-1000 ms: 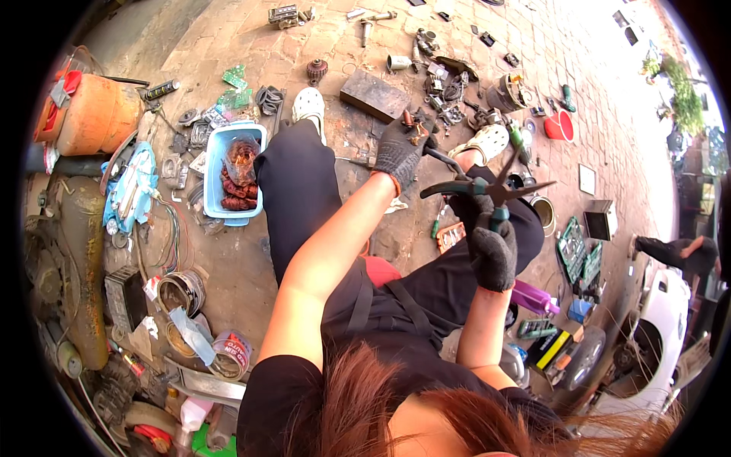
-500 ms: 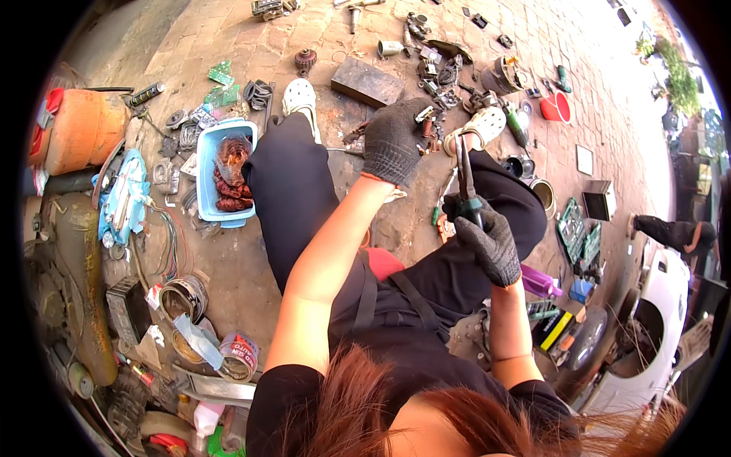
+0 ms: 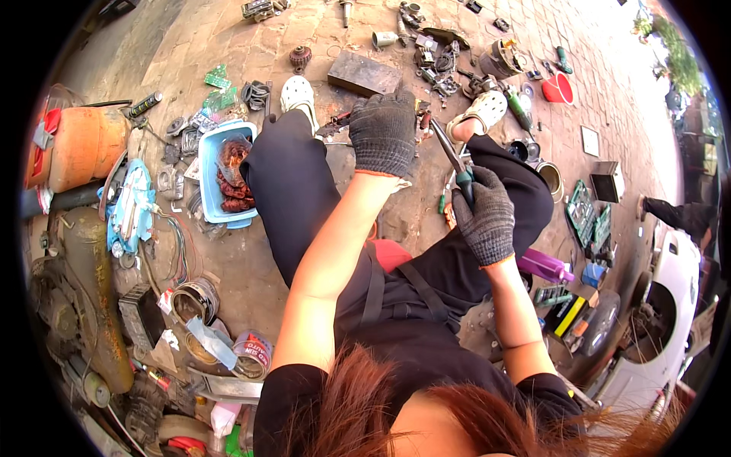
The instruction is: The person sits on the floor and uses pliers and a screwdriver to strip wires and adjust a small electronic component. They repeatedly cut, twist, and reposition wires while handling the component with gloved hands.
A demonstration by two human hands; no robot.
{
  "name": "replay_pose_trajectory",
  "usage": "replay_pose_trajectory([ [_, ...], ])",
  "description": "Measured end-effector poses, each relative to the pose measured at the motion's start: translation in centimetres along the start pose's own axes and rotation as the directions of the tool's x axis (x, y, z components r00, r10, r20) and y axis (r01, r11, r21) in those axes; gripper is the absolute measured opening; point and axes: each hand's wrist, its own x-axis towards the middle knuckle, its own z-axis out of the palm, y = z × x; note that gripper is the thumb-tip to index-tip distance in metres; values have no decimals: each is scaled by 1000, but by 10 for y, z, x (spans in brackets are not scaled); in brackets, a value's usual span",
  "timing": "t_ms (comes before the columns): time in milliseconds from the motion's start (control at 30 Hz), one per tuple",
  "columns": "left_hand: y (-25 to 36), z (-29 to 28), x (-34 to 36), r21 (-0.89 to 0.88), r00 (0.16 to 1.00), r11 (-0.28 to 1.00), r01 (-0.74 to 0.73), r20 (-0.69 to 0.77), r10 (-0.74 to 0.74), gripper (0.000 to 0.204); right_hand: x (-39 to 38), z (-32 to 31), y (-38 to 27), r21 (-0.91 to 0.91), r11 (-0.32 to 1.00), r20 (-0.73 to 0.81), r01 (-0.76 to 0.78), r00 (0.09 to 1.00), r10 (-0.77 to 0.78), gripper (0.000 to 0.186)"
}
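From my end, the right hand (image 3: 485, 217) curls tight around pliers (image 3: 451, 152) in the gap between the legs (image 3: 297, 190), tips near a coppery part (image 3: 424, 119) beside the left hand (image 3: 383, 133) (fingers hidden, grip I can't tell); a block (image 3: 364, 74) edges the far side.

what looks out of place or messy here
Loose metal parts lie strewn, unsorted, over the brick paving, and a grey cup-shaped piece among them seems tipped on its side.
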Motion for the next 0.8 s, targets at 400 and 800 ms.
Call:
replay_pose_trajectory([
  [400,-6,10,6,111,914,980,164,356,-194,28,26,14,-3,-324,941,162,93,986,-41,23],
  [800,-5,18,1,-10,903,986,164,404,-146,25,28,22,18,-187,956,306,224,939,-160,28],
])
